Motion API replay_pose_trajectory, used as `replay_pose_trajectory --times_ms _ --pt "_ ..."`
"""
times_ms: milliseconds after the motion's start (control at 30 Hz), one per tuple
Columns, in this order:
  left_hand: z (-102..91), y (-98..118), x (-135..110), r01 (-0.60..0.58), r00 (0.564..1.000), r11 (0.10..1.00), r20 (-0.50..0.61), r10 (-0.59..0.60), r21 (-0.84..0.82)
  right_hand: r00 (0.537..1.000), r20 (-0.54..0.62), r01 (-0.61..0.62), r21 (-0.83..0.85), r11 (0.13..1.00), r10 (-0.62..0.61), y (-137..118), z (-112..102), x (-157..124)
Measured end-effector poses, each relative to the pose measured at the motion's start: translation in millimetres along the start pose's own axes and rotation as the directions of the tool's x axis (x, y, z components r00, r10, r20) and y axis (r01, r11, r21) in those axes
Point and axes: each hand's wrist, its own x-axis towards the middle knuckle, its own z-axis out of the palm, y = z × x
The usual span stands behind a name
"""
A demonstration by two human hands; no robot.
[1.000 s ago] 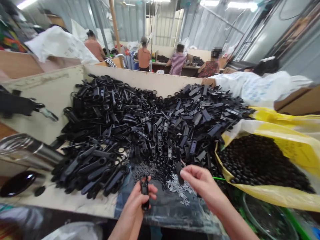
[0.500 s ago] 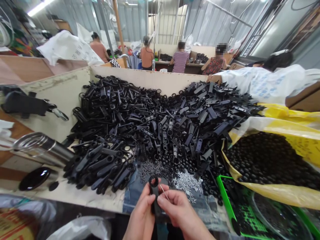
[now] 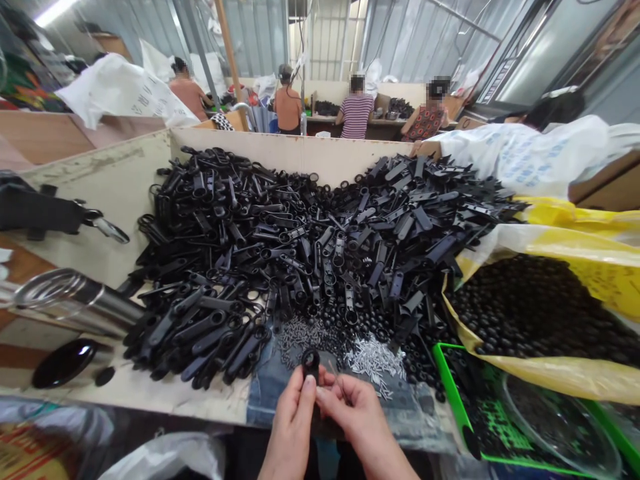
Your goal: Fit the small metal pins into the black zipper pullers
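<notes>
My left hand and my right hand meet at the near edge of the table. Both are closed on one black plastic part with a ring end that sticks up between the fingers. A thin metal pin seems pinched in my right fingers, but it is too small to be sure. Just beyond my hands lie a heap of small silvery pins and a patch of small dark screws. Behind them rises a big pile of black plastic parts.
A yellow bag of small black round pieces lies at the right, above a green crate. A steel tube and a black dish sit at the left. Several people work at benches behind; a white-sleeved arm rests on the table's far right.
A second ago my hands were apart, the right one up near the pile. It came down to the left hand, and both now grip the same black part.
</notes>
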Motion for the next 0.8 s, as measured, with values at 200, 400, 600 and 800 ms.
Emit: replay_pose_trajectory --times_ms 200,400,600,800 --pt "4.0 9 -3 -0.001 0.998 0.997 0.069 -0.005 0.08 0.999 0.036 -0.031 -0.047 0.998 0.032 -8 -16 -1" --pt "2.3 13 -11 0.129 0.968 0.991 0.213 -0.13 0.022 0.976 0.214 -0.033 0.005 0.999 0.031 -31 -17 0" --pt "-8.9 7 -20 0.101 0.985 0.994 0.136 -0.107 0.05 0.964 0.267 -0.026 0.128 0.991 -0.009 -28 -4 -10" --pt "0.0 20 -15 -0.115 0.96 0.966 0.276 0.048 0.231 0.978 0.203 0.037 0.093 0.995 -0.055 -15 -5 -7"
